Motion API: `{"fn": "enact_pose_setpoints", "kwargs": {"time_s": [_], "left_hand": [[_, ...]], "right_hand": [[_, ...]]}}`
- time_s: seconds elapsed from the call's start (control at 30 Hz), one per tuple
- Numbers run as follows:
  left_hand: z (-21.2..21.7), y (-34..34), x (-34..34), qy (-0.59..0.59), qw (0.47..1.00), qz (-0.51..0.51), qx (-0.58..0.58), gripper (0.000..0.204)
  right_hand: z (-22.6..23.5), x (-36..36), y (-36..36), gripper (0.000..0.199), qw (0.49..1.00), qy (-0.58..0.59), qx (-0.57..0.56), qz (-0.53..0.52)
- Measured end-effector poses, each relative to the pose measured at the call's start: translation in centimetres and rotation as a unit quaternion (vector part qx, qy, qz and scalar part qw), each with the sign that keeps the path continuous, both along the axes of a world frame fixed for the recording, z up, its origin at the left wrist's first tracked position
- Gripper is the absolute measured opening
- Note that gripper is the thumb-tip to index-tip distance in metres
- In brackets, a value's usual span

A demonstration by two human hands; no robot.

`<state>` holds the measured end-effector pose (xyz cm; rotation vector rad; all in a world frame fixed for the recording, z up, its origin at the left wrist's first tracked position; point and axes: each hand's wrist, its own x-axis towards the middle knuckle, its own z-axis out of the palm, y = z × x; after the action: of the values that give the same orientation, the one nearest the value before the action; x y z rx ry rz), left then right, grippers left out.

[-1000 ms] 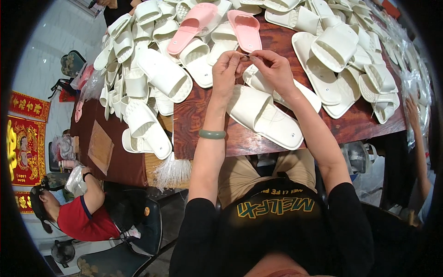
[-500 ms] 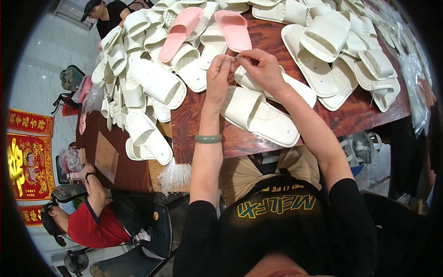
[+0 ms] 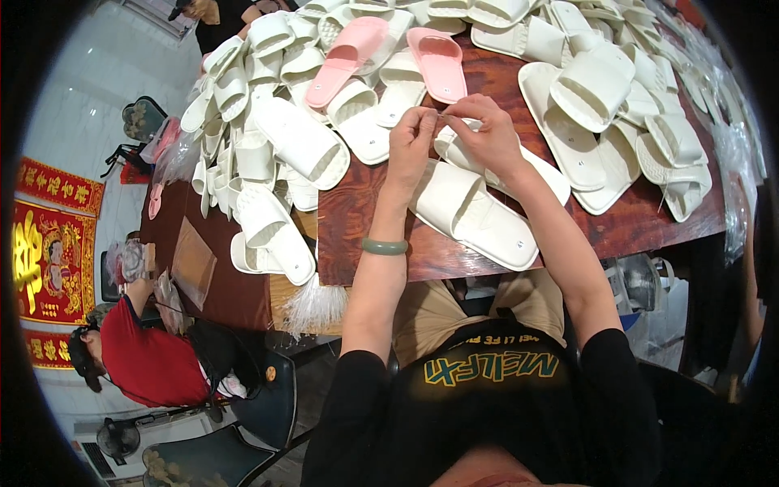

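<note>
My left hand (image 3: 412,140), with a green bangle (image 3: 384,246) on its wrist, is closed in a pinch. Facing it, my right hand (image 3: 490,136) pinches too, fingertips almost meeting the left ones. Between them is a thin pale strand (image 3: 442,117), hard to make out. Just below the hands lies a white slide slipper (image 3: 475,213), its toe opening away from me. A second white slipper (image 3: 531,169) rests behind it, partly covered by my right hand and forearm. Beyond the hands lie two pink slippers, one to the left (image 3: 349,58) and one nearer (image 3: 441,66).
White slippers (image 3: 296,138) are heaped at left, with another pile (image 3: 592,89) at right. A bundle of thin clear strands (image 3: 315,308) hangs at the wooden table's (image 3: 406,264) front left edge. One person in red (image 3: 154,353) sits at left; another (image 3: 219,24) stands at far left.
The whole view has shifted, so table and hands appear slightly further right and lower. Both hands keep their pinch over the same slippers. The person in red has leaned and moved an arm.
</note>
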<state>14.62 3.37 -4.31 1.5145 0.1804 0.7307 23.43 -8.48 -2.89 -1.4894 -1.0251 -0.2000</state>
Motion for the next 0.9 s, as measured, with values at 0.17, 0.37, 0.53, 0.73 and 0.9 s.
{"fn": "enact_pose_setpoints", "kwargs": {"time_s": [0.17, 0.37, 0.53, 0.73, 0.9], "left_hand": [[0.4, 0.3, -0.5, 0.016, 0.999, -0.023, 0.038, 0.018], [0.5, 0.2, -0.7, 0.016, 0.999, -0.023, 0.035, 0.018], [0.4, 0.2, -0.5, 0.023, 0.999, -0.018, 0.021, 0.018], [0.2, 0.5, -0.6, 0.01, 1.0, -0.022, 0.001, 0.018], [0.2, 0.2, -0.5, 0.017, 0.999, -0.006, 0.033, 0.019]], "right_hand": [[0.6, 0.9, -0.4, 0.008, 0.995, -0.079, -0.046, -0.039], [0.8, 0.9, -0.5, 0.009, 0.999, 0.031, -0.023, 0.038], [1.2, 0.1, -0.6, 0.009, 0.999, 0.0, -0.021, 0.044], [0.8, 0.2, -0.6, 0.01, 0.999, 0.015, -0.036, 0.032], [0.8, 0.0, -0.6, 0.01, 0.999, 0.009, -0.043, 0.021]]}}
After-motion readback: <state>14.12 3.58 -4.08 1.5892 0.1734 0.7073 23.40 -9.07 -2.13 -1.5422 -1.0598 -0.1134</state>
